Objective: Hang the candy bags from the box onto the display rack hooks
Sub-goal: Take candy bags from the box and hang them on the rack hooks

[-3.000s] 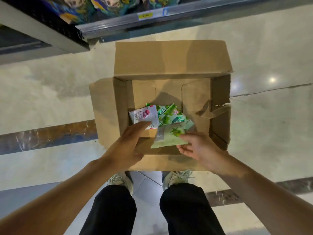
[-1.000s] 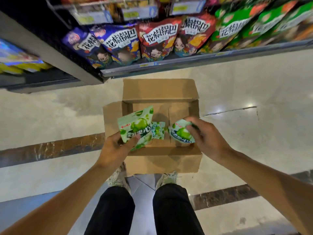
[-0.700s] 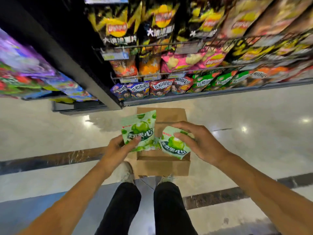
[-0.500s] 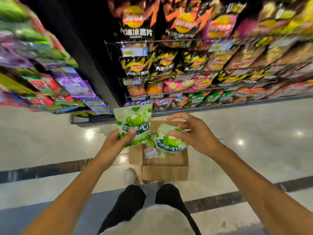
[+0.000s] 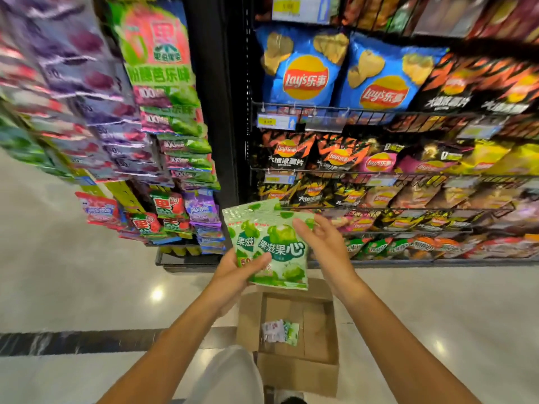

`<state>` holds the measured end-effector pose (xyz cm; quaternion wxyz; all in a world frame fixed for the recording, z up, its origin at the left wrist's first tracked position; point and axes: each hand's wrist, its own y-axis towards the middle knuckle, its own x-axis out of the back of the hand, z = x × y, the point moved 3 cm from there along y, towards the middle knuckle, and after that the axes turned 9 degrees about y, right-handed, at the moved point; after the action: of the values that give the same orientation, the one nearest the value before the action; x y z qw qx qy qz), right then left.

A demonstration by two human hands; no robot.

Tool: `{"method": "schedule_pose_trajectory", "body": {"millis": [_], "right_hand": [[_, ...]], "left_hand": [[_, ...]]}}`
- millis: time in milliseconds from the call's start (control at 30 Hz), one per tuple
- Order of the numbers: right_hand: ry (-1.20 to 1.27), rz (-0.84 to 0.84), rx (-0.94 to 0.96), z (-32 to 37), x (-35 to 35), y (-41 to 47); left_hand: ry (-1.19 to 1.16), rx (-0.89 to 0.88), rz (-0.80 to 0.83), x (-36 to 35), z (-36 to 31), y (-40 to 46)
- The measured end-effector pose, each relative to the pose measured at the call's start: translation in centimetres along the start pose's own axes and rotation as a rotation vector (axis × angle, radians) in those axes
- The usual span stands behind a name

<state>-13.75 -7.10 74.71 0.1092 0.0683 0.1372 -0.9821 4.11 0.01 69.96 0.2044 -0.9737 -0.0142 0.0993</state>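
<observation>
Two green candy bags (image 5: 278, 252) overlap in front of me at chest height. My left hand (image 5: 236, 272) grips their lower left corner, thumb across the front bag. My right hand (image 5: 323, 243) touches the front bag's right edge with fingers spread and nearly straight. The open cardboard box (image 5: 297, 371) stands on the floor below my hands, and a few small candy bags (image 5: 280, 330) lie on its bottom. The display rack (image 5: 175, 158), packed with hanging candy bags in green, purple and red, rises to the upper left of my hands.
Wire shelves of crisp bags (image 5: 379, 158) fill the right half of the view behind a black upright post (image 5: 224, 112). Polished stone floor (image 5: 73, 272) spreads to the left and right of the box. My legs show at the bottom edge.
I have stood up from the box and raised my gaze to the racks. The bag from my right hand has joined the one in my left, and both have risen.
</observation>
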Motion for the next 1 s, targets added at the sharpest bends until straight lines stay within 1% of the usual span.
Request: {"method": "schedule_pose_trajectory", "body": {"millis": [100, 167, 267, 433, 600, 767, 867, 1000], "right_hand": [[-0.063, 0.129, -0.065, -1.7, -0.9, -1.1], [-0.113, 0.176, -0.035, -1.8, -1.4, -1.2], [-0.104, 0.212, -0.022, -0.9, -2.0, -0.9], [-0.095, 0.361, 0.0, 0.6, -5.2, -0.8], [-0.111, 0.48, 0.038, 0.9, -12.1, -2.0], [-0.107, 0.559, 0.093, 0.9, -20.4, -4.9], [-0.095, 0.569, 0.101, 1.2, -26.0, -7.1], [-0.11, 0.575, 0.156, 1.9, -34.0, -10.4]], "left_hand": [[0.006, -0.072, -0.099, 0.3, -0.9, -1.4], [0.005, -0.078, -0.198, 1.0, -1.2, -2.7], [-0.012, -0.091, -0.337, 2.6, -1.6, -4.9], [-0.01, -0.149, -0.516, 6.3, -2.6, -10.4], [-0.022, -0.186, -0.684, 11.3, -3.4, -17.4], [0.04, -0.222, -0.789, 18.3, -3.6, -24.1], [0.115, -0.244, -0.817, 22.9, -4.1, -28.2], [0.148, -0.286, -0.82, 30.4, -5.7, -33.5]]}}
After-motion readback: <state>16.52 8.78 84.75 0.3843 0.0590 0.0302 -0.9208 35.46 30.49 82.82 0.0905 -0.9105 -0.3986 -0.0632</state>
